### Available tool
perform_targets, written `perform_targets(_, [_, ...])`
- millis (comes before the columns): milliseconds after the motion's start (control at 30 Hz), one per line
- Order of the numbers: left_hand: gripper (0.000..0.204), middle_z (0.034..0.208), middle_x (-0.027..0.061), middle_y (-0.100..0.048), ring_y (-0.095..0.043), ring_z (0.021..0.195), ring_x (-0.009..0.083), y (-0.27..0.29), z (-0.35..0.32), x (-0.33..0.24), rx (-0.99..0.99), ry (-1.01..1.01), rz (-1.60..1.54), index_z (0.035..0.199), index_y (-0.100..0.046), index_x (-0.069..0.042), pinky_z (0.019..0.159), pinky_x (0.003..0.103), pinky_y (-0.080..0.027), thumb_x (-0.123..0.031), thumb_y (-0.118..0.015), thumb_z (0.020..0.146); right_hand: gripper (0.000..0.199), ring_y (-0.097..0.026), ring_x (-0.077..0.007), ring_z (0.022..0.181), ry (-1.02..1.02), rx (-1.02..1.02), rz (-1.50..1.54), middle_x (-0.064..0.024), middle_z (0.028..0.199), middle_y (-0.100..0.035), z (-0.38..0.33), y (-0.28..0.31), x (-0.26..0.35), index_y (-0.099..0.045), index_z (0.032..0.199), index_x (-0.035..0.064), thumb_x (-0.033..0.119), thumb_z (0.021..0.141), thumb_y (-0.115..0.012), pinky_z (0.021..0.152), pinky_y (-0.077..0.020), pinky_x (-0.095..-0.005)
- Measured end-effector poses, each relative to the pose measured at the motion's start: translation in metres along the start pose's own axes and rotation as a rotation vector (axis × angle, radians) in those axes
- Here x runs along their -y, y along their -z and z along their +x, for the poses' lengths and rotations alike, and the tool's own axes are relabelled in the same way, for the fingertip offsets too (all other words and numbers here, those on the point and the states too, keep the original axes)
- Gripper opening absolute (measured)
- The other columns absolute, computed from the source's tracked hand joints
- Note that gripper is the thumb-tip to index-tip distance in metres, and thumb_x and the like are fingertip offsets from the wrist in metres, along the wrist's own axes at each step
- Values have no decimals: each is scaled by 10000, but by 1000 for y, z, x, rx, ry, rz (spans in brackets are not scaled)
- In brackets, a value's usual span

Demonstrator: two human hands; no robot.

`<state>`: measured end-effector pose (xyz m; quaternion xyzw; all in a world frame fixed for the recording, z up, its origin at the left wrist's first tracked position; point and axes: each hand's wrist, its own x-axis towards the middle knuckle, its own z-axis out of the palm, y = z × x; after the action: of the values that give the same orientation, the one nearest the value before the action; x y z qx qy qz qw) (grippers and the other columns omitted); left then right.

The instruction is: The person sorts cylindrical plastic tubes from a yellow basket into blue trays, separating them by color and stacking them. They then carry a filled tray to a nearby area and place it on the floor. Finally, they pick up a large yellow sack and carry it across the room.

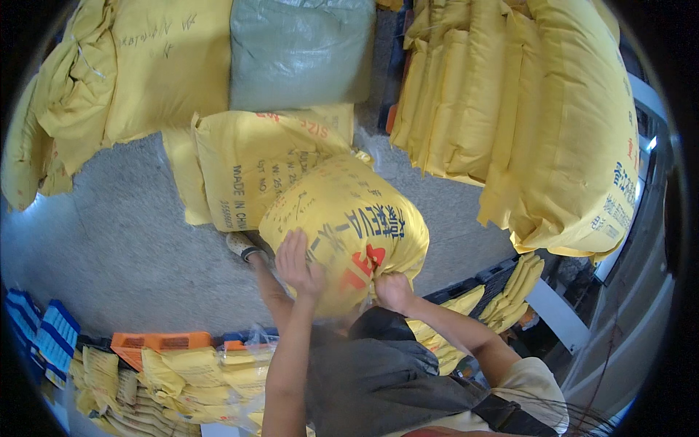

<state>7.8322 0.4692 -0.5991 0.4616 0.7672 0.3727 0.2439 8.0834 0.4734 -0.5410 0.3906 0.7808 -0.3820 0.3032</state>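
Note:
A full yellow sack [331,218] with blue and red print stands tilted in front of my body. My left hand [298,266] rests on its near left side with the fingers laid out along the surface. On the near right side, my right hand [395,293] is closed around a gathered fold of the sack, and the material puckers there. Just behind, another yellow sack [244,164] lies on the floor and is partly covered by the one I hold. The sack's underside is hidden from view.
Large yellow sacks [171,65] and a pale green sack [302,58] are piled at the far left and centre. A tall stack of yellow sacks [575,124] rises at the right. Nearer are an orange pallet [156,342], more sacks [189,375] and grey floor [175,266].

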Motion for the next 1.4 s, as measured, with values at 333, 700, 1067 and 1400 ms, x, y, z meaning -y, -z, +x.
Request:
perform_targets(333, [404, 1178, 177, -682, -624, 1103, 368, -5, 63, 31, -106, 56, -27, 1200, -666, -5, 990, 468, -446, -212, -516, 888, 345, -709, -371, 688, -122, 46, -123, -195, 736, -698, 54, 78, 30, -649, 846, 10, 296, 696, -769, 614, -561, -458])
perform_targets(700, [536, 1343, 260, -543, -503, 1263, 405, 112, 137, 145, 39, 426, -233, 1360, -521, 42, 1095, 469, -373, -320, -601, 973, 305, -669, -320, 857, -263, -725, -403, -156, 915, -654, 213, 177, 113, -546, 1019, 46, 207, 806, -691, 774, -502, -429])
perform_targets(1067, [363, 1070, 171, -674, -656, 888, 292, 604, -213, 548, -14, 1370, 260, 1221, -602, 48, 748, 428, -544, -218, -584, 975, 161, -661, -231, 997, -730, -685, -762, -60, 985, -682, 410, 232, 189, -653, 1045, 126, 186, 952, -536, 889, -435, -416])
perform_targets(1400, [408, 936, 89, -673, -636, 801, 190, 547, -203, 540, 168, 1456, -163, 1250, -590, 2, 632, 350, -521, -304, -606, 981, 145, -719, -238, 883, -758, -685, -630, -59, 926, -714, 418, 232, 179, -615, 1048, 126, 171, 910, -613, 770, -505, -406])
